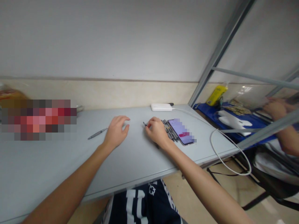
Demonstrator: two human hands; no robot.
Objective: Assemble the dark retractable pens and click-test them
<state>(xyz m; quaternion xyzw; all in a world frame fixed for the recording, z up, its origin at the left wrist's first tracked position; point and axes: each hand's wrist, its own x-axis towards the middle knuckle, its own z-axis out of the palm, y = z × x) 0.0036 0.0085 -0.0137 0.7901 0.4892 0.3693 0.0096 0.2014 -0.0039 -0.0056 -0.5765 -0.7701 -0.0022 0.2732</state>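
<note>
On the grey desk, my left hand is open, thumb and fingers apart, with nothing between them. Just left of it lies a grey pen, whose far end passes behind the hand. My right hand is closed in a pinch on a dark pen; only its tip shows past the fingers. Several dark pens lie side by side to the right of that hand, which partly covers them. Against these pens lies a phone with its screen lit.
A white power strip sits near the wall, its white cable looping off the desk's right edge. A metal frame post rises at right. Beyond it are a blue table, a yellow packet and another person's arm. Blurred items are at far left.
</note>
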